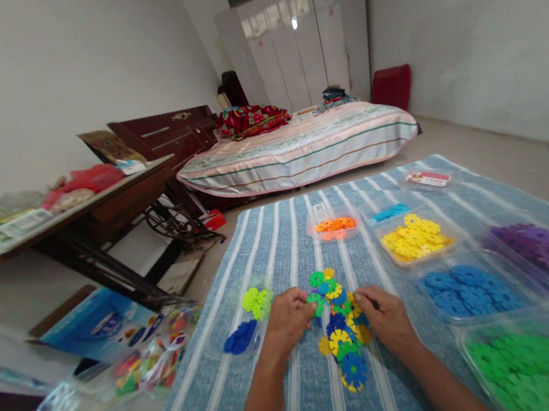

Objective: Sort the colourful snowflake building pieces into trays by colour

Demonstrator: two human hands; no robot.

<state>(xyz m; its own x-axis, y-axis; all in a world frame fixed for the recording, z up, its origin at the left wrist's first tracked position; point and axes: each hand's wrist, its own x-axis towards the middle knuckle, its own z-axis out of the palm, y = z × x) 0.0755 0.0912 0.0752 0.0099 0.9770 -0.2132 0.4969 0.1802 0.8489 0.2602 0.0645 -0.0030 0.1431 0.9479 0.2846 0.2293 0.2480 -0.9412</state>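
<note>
Joined plastic snowflake discs in green, yellow and blue form a long assembly on the striped cloth between my hands. My left hand is closed at its upper left side, pinching a green disc. On the right, my right hand is closed with thumb and finger against the assembly's edge near some yellow discs; the exact piece in its grip is hidden. A blue disc lies at the assembly's near end.
To the right stand clear tubs of yellow discs, blue discs, purple discs and green discs. Orange discs sit farther back. A tray at left holds lime discs and dark blue discs. A bed stands beyond.
</note>
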